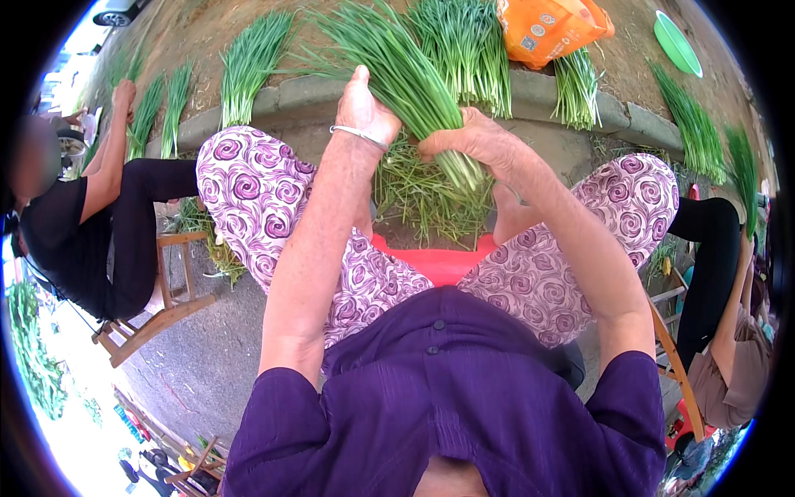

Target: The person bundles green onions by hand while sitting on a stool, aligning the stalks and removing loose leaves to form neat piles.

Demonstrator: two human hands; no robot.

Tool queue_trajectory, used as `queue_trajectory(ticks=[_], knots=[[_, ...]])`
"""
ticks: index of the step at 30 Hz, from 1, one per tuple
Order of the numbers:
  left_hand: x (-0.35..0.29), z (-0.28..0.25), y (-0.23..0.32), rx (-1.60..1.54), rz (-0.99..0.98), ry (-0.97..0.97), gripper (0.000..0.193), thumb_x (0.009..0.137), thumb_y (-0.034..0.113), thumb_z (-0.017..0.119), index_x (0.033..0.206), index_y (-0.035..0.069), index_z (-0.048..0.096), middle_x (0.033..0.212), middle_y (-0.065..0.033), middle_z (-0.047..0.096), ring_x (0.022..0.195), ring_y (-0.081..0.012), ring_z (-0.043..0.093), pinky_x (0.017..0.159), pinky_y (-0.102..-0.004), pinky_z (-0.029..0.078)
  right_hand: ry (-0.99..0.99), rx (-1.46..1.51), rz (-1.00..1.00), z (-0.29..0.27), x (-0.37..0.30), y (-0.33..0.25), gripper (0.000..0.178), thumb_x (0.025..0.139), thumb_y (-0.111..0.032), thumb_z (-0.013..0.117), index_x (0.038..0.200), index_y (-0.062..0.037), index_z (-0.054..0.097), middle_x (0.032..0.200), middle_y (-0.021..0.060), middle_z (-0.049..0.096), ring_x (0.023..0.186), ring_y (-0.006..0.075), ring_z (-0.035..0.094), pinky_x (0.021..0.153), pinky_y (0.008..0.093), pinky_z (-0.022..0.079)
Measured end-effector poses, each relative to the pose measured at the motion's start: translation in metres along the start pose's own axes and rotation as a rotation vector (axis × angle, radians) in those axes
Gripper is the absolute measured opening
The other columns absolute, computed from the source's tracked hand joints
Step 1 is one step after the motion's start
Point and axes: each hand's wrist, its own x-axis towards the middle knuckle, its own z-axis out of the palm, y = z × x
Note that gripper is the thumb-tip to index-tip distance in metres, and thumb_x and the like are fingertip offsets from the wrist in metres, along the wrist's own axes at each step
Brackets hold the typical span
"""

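A thick bunch of garlic chives (pixel 410 87) slants in front of me, its leaves toward the upper left and its pale stem ends toward the lower right. My right hand (pixel 480 142) wraps round it near the stem ends. Against the left side of the leaves rests my left hand (pixel 367 112), thumb pointing up and fingers hidden behind the bunch; a bracelet circles that wrist. Below the bunch, chive trimmings (pixel 422 203) lie heaped on the ground between my feet.
Chive bunches (pixel 252 62) line the curb (pixel 273 103), with more bunches (pixel 464 58) beside an orange bag (pixel 551 33). A green basin (pixel 677 45) stands far right. People sit on either side, one on a wooden chair (pixel 166 302); the right one holds chives (pixel 743 174).
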Motion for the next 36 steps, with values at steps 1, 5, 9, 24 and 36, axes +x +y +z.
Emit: queue_trajectory(ticks=[1, 5, 9, 24, 36], knots=[[0.0, -0.001, 0.0, 0.019, -0.011, -0.023, 0.049, 0.101, 0.039, 0.023, 0.124, 0.002, 0.044, 0.123, -0.0142, 0.053, 0.112, -0.0281, 0.051, 0.101, -0.0473, 0.038, -0.011, 0.059, 0.009, 0.0, 0.0, 0.001, 0.024, 0.067, -0.015, 0.072, 0.086, -0.0028, 0.064, 0.072, 0.006, 0.064, 0.06, 0.0126, 0.059, 0.054, 0.0255, 0.049], [-0.001, -0.008, -0.006, 0.096, -0.081, -0.172, 0.059, 0.097, 0.05, 0.031, 0.126, -0.001, 0.04, 0.125, -0.0188, 0.05, 0.114, -0.0287, 0.049, 0.097, -0.0453, 0.042, 0.036, 0.111, 0.094, -0.009, 0.006, 0.001, 0.025, 0.076, -0.014, 0.067, 0.095, 0.0008, 0.061, 0.076, 0.0098, 0.064, 0.064, 0.0155, 0.061, 0.059, 0.0289, 0.052], [-0.019, -0.012, -0.021, 0.463, -0.201, 0.032, 0.074, 0.088, 0.052, 0.054, 0.129, -0.007, 0.035, 0.119, -0.0249, 0.052, 0.108, -0.0336, 0.056, 0.089, -0.0413, 0.048, 0.235, -0.147, -0.069, -0.034, -0.002, -0.02, 0.028, 0.075, -0.02, 0.067, 0.085, 0.0064, 0.062, 0.074, 0.0144, 0.066, 0.056, 0.0152, 0.064, 0.045, 0.0267, 0.05], [-0.026, -0.026, -0.05, 0.402, -0.29, -0.138, 0.031, 0.089, 0.025, 0.052, 0.109, 0.002, 0.056, 0.105, -0.0156, 0.063, 0.093, -0.0267, 0.063, 0.079, -0.0388, 0.05, 0.527, -1.582, -0.53, -0.025, 0.006, 0.005, 0.014, 0.071, -0.005, 0.061, 0.081, 0.0, 0.053, 0.075, 0.0186, 0.06, 0.074, 0.0344, 0.064, 0.06, 0.0418, 0.051], [-0.027, -0.015, -0.059, 0.28, -0.301, -0.144, 0.043, 0.092, 0.041, 0.048, 0.113, 0.004, 0.052, 0.103, -0.0158, 0.06, 0.097, -0.0272, 0.059, 0.081, -0.0444, 0.05, 0.643, -1.622, -0.485, -0.016, 0.008, 0.007, 0.023, 0.071, -0.003, 0.06, 0.091, -0.0024, 0.049, 0.079, 0.0154, 0.057, 0.075, 0.0328, 0.062, 0.059, 0.0425, 0.051]])
